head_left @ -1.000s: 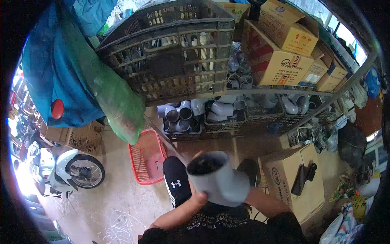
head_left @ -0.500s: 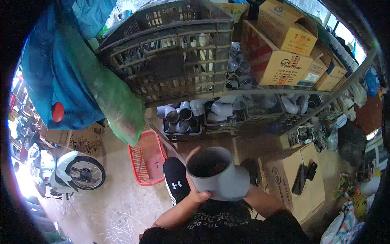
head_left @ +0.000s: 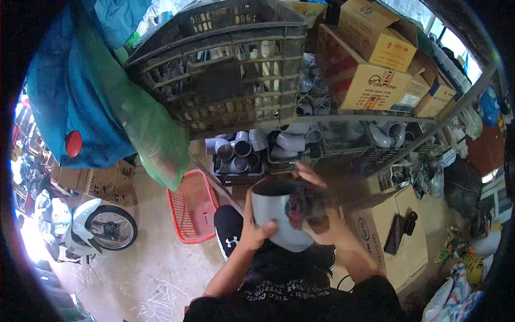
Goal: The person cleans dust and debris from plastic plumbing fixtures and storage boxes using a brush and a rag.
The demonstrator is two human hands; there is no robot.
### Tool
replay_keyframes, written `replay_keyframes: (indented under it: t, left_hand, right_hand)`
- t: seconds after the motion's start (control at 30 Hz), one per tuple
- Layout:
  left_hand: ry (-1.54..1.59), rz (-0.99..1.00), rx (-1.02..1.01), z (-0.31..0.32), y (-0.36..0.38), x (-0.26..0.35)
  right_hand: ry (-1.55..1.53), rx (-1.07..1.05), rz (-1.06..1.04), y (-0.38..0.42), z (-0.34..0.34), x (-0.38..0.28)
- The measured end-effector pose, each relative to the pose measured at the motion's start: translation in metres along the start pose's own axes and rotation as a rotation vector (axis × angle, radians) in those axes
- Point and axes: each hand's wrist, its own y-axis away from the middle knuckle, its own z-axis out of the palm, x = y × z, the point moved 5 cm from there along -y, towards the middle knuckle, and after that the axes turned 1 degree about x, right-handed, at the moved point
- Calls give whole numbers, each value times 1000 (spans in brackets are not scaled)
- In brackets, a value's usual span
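A large grey plastic pipe fitting [head_left: 276,217] is held above my lap, its wide round mouth facing up. Around its left side wraps my left hand [head_left: 253,228], thumb across the front wall and fingers behind. My right hand [head_left: 333,231] is closed around a dark, cloth-like bundle with red patches [head_left: 303,209], pressed close to the fitting's right side. Motion blurs this hand, and I cannot tell exactly what the bundle is.
A red plastic basket [head_left: 196,209] stands on the floor at left. Grey pipe elbows [head_left: 241,147] fill crates under the shelf, below a big black crate [head_left: 220,80]. To the right lies a cardboard box [head_left: 391,231] with a dark phone-like object [head_left: 394,234] on it. A motorbike [head_left: 86,225] stands far left.
The fitting has turned, showing more of its side wall. My right hand has come up from behind it to its right side, with the dark bundle now visible.
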Motion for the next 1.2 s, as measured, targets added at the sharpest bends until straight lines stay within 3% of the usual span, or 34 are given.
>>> replay_keyframes:
  t: [0.1, 0.2, 0.33, 0.37, 0.43, 0.5, 0.6, 0.63, 0.67, 0.73, 0.77, 0.83, 0.87, 0.97, 1.0, 1.03, 1.13, 1.17, 1.2]
  left_hand:
    - [-53, -30, -97, 6, 1, 37]
    - [-334, 123, -198, 9, 7, 44]
    - [90, -91, -110, -18, -2, 26]
    - [90, -120, -65, -15, -4, 39]
    - [-10, -214, -219, -23, -13, 31]
    - [-82, -276, -445, -28, -18, 18]
    - [-80, -397, -459, -23, -19, 7]
    - [-116, -545, -261, -28, -15, -7]
    - [53, -520, -267, -27, -16, -17]
    - [387, -456, -283, -30, -22, -36]
    - [353, -327, -341, -27, -20, -15]
    - [157, -137, -321, -3, -10, 23]
    - [58, -47, -304, 6, -4, 32]
    - [-168, 29, -70, -19, -8, 11]
    - [-210, 53, -3, -30, -9, 6]
    - [-19, -12, 20, -27, -8, 9]
    - [-17, 51, -4, -26, 2, 7]
    - [-98, 99, -48, -22, 3, 9]
    - [-181, 152, -89, -17, 2, 11]
  right_hand:
    - [-411, 29, 198, -5, 11, 32]
    - [-845, 206, 489, -9, 17, 47]
    - [-548, 227, 232, 9, 38, 44]
    - [-572, 163, 262, 22, 42, 49]
    - [-607, 28, 321, 46, 42, 60]
    - [15, -98, 15, 44, 35, 40]
    - [273, -73, -116, 44, 33, 20]
    - [258, -56, -79, 46, 33, 22]
    - [243, -38, -43, 48, 32, 24]
    - [-34, 161, 201, 61, 24, 47]
    - [-174, 261, 320, 76, 22, 66]
    - [66, 570, 205, 101, 13, 95]
    - [-108, 743, 368, 86, 12, 74]
    - [-524, 262, 179, 117, 30, 141]
    - [-617, 166, 258, 122, 24, 139]
    - [-678, 76, 435, 122, 20, 134]
    - [-607, -206, 814, 119, 14, 133]
    - [-544, -284, 836, 113, 17, 135]
    - [-338, -388, 680, 104, 27, 136]
